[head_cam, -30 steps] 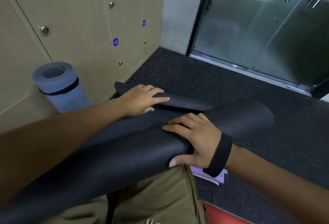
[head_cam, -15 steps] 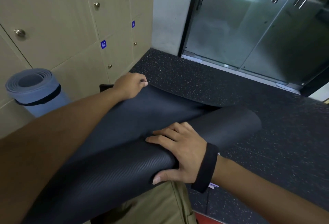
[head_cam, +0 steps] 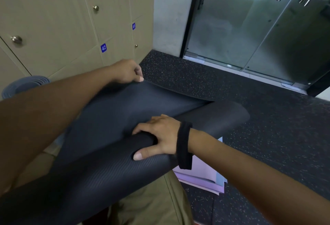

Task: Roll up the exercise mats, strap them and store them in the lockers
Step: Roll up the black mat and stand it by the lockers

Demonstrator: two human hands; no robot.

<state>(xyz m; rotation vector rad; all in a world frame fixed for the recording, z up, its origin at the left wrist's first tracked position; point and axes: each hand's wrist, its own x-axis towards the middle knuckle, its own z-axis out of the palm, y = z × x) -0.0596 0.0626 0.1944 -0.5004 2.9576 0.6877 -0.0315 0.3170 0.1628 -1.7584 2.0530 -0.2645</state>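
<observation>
While the black mat [head_cam: 110, 153] is lying across my lap at 6 o'clock | left hand [head_cam: 127, 72] is pinching its loose edge taut at 11 | right hand [head_cam: 157, 136] is clamping the roll tight.

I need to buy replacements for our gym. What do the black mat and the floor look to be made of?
Black mat: seemingly soft foam, matte, with fine ribbing; it dents under the right hand's thumb. Floor: probably rubber gym flooring, dark and matte with pale speckles; the exact compound cannot be told.
</observation>
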